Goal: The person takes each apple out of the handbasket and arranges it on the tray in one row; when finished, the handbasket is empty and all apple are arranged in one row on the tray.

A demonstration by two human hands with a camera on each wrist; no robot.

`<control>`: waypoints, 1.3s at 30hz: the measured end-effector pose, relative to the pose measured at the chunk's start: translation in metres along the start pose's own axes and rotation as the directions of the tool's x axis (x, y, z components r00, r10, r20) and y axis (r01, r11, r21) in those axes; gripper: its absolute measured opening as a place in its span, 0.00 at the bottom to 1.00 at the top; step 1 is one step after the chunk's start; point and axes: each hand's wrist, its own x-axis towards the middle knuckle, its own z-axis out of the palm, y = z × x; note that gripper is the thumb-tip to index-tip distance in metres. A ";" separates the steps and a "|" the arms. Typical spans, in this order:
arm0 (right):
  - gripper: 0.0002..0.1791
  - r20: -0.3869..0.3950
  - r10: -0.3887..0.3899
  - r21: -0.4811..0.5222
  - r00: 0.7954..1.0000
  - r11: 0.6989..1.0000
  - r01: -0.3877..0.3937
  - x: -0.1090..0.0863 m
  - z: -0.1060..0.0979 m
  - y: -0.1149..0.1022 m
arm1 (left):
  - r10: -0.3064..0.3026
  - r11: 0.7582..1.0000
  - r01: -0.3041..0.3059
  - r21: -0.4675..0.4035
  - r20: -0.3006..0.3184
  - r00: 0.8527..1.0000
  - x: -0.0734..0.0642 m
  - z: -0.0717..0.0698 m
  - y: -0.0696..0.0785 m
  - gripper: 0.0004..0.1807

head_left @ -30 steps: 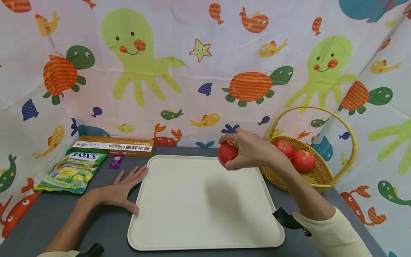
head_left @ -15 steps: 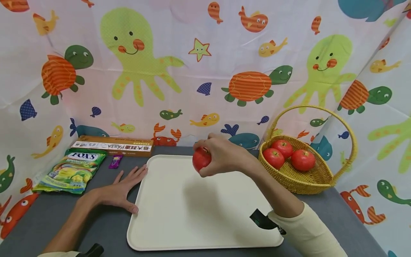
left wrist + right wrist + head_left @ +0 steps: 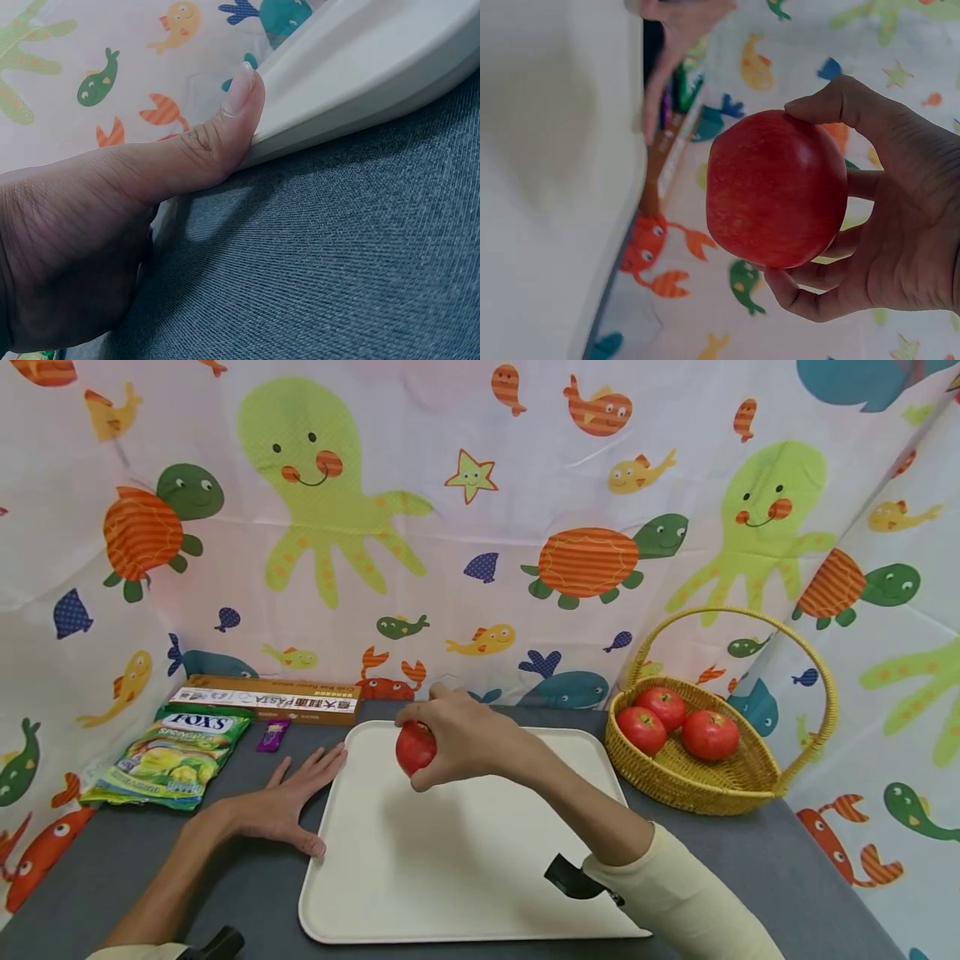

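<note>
Snack bag (image 3: 172,758): out on the far left, a purple packet (image 3: 273,736) and a pasta box (image 3: 270,703) just beyond, no hand on any of them.
Left hand (image 3: 283,808): spread wide, gripping nothing, thumb and fingertips at the left edge of the tray (image 3: 465,897); a light, steady press should be enough against sliding.
Apple (image 3: 415,748): up in the air over the tray's far left part, shadow on the surface below!
Right hand (image 3: 474,735): holding that apple, thumb against fingers; lowering it gently and releasing late looks wise, as round fruit may roll.
Basket (image 3: 690,795): over on the right, three more apples (image 3: 710,735) inside, well apart from both hands.
Thumb, left wrist view: here's its contact with the tray's raised side, seen low down; the held apple is out of this frame.
Palm, right wrist view: a gap between palm and apple, so it's a fingertip hold, which the head view hides behind the hand's back.
</note>
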 end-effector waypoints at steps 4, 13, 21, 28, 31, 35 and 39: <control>0.36 0.021 -0.017 -0.045 1.000 0.999 0.018 0.014 0.017 -0.007 | -0.007 1.000 0.007 -0.002 0.004 1.000 -0.001 0.000 -0.001 0.74; 0.36 0.037 -0.031 -0.085 0.999 0.996 0.034 0.039 0.043 -0.016 | -0.029 1.000 0.029 -0.002 0.004 1.000 0.001 0.000 0.001 0.76; 0.35 0.065 -0.042 -0.091 0.997 0.995 0.048 0.056 0.064 -0.018 | -0.018 1.000 0.018 -0.023 0.005 1.000 -0.002 -0.003 0.005 0.75; 0.34 0.096 -0.021 -0.076 0.995 0.997 0.028 0.071 0.087 -0.019 | -0.023 0.999 0.023 -0.023 0.018 1.000 -0.002 -0.003 0.006 0.73; 0.33 0.101 -0.012 -0.083 0.995 0.996 0.021 0.076 0.094 -0.020 | -0.018 1.000 0.018 -0.019 0.018 1.000 -0.002 -0.004 0.006 0.72; 0.34 0.102 0.004 -0.108 0.995 0.994 0.007 0.080 0.100 -0.023 | -0.010 1.000 0.010 -0.022 0.020 1.000 -0.002 -0.003 0.006 0.72; 0.37 0.104 0.007 -0.108 0.995 0.994 0.005 0.083 0.100 -0.026 | -0.026 0.999 0.026 -0.026 0.026 0.999 -0.002 -0.003 0.006 0.76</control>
